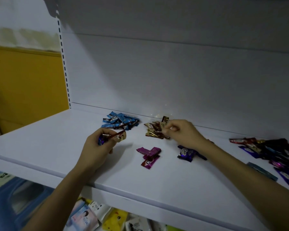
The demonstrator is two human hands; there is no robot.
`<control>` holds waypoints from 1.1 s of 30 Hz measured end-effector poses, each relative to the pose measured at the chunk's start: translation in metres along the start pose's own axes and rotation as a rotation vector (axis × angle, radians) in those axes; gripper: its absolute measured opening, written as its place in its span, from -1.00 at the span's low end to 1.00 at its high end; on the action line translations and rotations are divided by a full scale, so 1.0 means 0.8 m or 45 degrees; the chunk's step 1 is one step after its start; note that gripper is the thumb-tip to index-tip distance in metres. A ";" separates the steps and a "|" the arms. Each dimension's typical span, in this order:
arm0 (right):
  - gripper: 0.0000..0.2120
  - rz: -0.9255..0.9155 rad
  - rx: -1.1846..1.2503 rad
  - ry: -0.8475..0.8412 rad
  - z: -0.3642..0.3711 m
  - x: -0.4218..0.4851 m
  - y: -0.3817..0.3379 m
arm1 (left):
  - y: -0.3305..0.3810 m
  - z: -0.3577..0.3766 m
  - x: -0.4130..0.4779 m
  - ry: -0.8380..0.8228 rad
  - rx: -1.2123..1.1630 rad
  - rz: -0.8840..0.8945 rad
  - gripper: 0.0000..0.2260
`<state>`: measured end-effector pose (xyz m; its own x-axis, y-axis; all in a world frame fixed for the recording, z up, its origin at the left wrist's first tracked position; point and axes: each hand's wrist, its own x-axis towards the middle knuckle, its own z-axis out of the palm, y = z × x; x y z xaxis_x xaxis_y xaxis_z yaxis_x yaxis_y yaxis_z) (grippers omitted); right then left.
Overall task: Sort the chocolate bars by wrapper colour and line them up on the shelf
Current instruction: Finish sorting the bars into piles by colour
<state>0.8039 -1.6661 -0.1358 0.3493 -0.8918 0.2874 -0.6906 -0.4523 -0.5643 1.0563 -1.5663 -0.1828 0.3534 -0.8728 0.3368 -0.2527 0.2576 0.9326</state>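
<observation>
Looking down from the head camera, the white metal shelf (40, 144) holds the bars in loose heaps by colour. I'd judge the sorting well under way and the lining-up not yet begun. A heap of light-blue foil bars (120, 122) sits at the back, with a heap of gold-and-brown foil bars (154, 130) just to its right. A few magenta foil bars (148, 154) lie nearer the front edge. Some dark-purple foil bars (185, 152) lie partly under the right forearm. Far right waits a mixed unsorted heap (274, 150).

The left hand (98, 145) has its fingers curled round a small bundle, seemingly a stock to deal from. A red-and-cream wrapped bar (118, 137) sticks out past the thumb. Its long axis runs nearly level across the view, and its free end points toward the gold heap. A purple-blue wrapper (100, 141) shows beside the fingertips.

The right hand (182, 132) reaches to the gold heap's right edge, thumb and forefinger pinched on a gold bar there. It is probably setting the bar among its own kind, but I can't tell which way that bar points. The heaped bars point every way.

Assorted packets (93, 214) lie on the shelf below.
</observation>
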 end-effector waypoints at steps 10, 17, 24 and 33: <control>-0.88 -0.271 0.469 -0.438 0.096 0.037 -0.116 | 0.004 -0.006 -0.005 0.048 -0.090 0.034 -0.92; -0.90 -0.023 0.064 0.301 0.071 0.083 -0.042 | 0.003 -0.005 0.000 0.104 -0.120 0.000 -0.81; -0.66 -0.116 -0.785 0.023 0.061 0.086 0.023 | 0.008 -0.003 0.002 0.063 -0.123 -0.050 -0.70; -0.53 -0.301 0.185 -0.333 0.096 0.015 -0.125 | -0.011 -0.002 0.007 0.010 0.247 0.131 -0.79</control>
<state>0.9257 -1.6316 -0.1352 0.6509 -0.7247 0.2262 -0.4811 -0.6243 -0.6155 1.0620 -1.5733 -0.1890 0.3235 -0.8426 0.4306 -0.4560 0.2599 0.8511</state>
